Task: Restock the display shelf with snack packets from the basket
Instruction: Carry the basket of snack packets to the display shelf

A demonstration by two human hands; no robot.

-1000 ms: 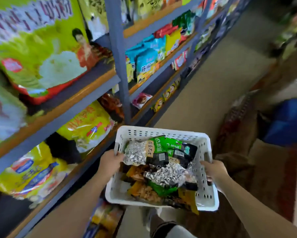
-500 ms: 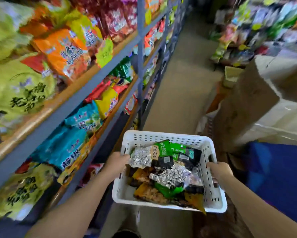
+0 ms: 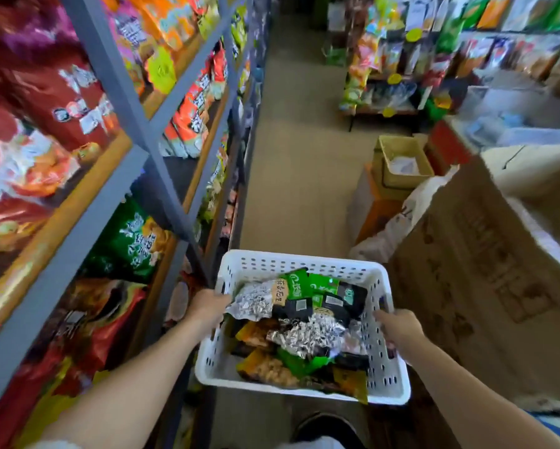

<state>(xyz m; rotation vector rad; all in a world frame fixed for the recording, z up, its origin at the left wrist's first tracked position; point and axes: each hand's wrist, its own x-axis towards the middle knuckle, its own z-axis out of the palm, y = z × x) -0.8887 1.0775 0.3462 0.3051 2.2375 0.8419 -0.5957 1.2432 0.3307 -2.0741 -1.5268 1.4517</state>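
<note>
**A:** What is the person carrying?

**B:** A white basket [image 3: 304, 332] with little holes in its sides. It is held out in front, above the floor [image 3: 301, 176] of the shop aisle.

**A:** How are the hands holding it?

**B:** The left hand [image 3: 207, 307] has its grip on the left rim, with the fingers curled over the edge. The right hand [image 3: 400, 330] has its grip on the right rim in the same way. Both grips are tight on the basket.

**A:** What is inside?

**B:** A pile of snack packets [image 3: 304, 335]. One shiny silver packet [image 3: 256, 303] lies at the top left, touching the left hand. Green packets [image 3: 307, 286] lie at the far end. Another silver one sits in the middle, and orange ones are underneath.

**A:** Where is the shelf?

**B:** The display shelf [image 3: 149, 124] runs along the left side, just beside the basket. It has grey bars and wooden boards. Big red, orange and green bags sit on it.

**A:** And on the right?

**B:** A large brown cardboard box [image 3: 479, 270] stands near the basket. A small open box [image 3: 401, 160] sits farther down the aisle.
</note>
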